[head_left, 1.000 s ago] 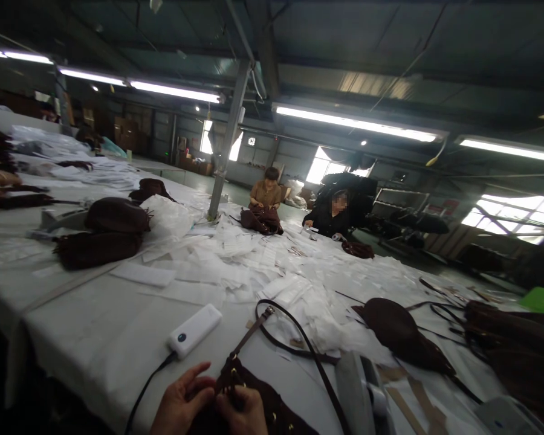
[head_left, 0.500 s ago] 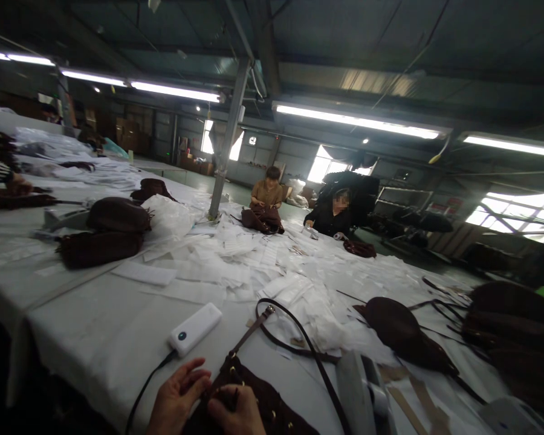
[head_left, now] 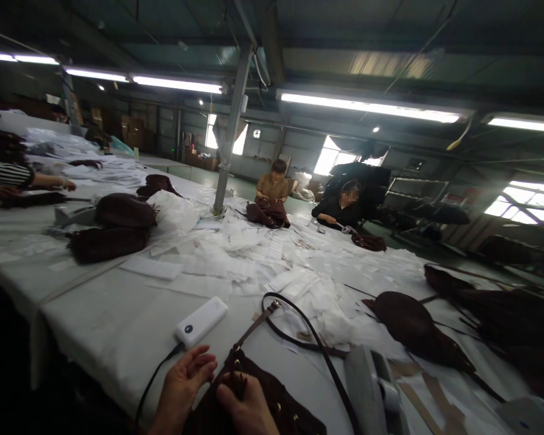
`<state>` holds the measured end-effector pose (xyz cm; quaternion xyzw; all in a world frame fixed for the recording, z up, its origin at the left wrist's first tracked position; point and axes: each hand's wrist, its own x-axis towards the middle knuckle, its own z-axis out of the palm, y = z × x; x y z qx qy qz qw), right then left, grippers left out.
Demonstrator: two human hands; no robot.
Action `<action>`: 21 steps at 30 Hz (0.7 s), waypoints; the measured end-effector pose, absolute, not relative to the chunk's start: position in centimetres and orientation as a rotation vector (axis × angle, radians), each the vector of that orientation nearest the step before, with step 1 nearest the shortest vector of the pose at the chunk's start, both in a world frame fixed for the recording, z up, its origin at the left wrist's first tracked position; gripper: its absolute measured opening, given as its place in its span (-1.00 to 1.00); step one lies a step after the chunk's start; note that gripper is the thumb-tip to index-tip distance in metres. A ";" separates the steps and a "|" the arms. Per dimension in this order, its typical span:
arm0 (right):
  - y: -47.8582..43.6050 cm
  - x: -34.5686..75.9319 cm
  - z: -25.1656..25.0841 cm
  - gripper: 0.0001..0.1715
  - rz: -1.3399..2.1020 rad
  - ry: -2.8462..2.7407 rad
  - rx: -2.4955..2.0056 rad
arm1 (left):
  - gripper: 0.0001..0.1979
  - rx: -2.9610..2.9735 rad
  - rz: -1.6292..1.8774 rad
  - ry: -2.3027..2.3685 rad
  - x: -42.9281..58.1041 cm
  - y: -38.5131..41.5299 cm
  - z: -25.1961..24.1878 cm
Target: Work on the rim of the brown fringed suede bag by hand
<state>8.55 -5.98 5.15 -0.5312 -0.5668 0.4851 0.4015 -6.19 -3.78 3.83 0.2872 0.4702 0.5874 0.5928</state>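
A dark brown suede bag (head_left: 276, 408) lies at the near edge of the white table (head_left: 118, 326), its long strap (head_left: 294, 326) looping away over the cloth. My left hand (head_left: 184, 383) rests at the bag's left edge with its fingers loosely spread. My right hand (head_left: 247, 408) lies on top of the bag, fingers curled and pinching at the small fittings near the strap's base. A white power bank (head_left: 202, 321) with a black cable lies just beyond my left hand.
Several brown bags lie about: a bag at right (head_left: 412, 329) and bags at left (head_left: 118, 226). White paper slips (head_left: 263, 260) litter the middle. A grey device (head_left: 367, 389) stands right of my hands. Two people (head_left: 272, 190) sit far across; a striped sleeve (head_left: 9, 173) reaches in at left.
The view has shifted a little to the right and up. My left fingers have opened slightly off the bag. A striped-sleeved arm has come into view at far left.
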 end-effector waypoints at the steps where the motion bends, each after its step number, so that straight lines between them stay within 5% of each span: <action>1: -6.0 8.4 5.4 -0.83 1.237 -1.466 -1.359 | -0.46 0.684 1.367 1.087 -6.0 -3.6 3.8; 7: -5.9 8.2 5.5 -0.89 1.061 -1.529 -1.405 | -0.47 0.803 1.321 1.106 -6.4 -2.8 3.3; 13: -6.3 8.6 4.7 -0.86 1.166 -1.481 -1.347 | -0.55 1.536 0.896 1.213 -10.3 -6.8 1.7; 17: -6.4 8.8 4.4 -0.86 1.150 -1.466 -1.393 | -0.82 1.721 0.747 1.407 -11.5 -8.6 1.6; 21: -6.7 9.5 4.0 -0.78 1.119 -1.381 -1.401 | -0.78 1.772 0.638 1.408 -11.2 -7.7 3.3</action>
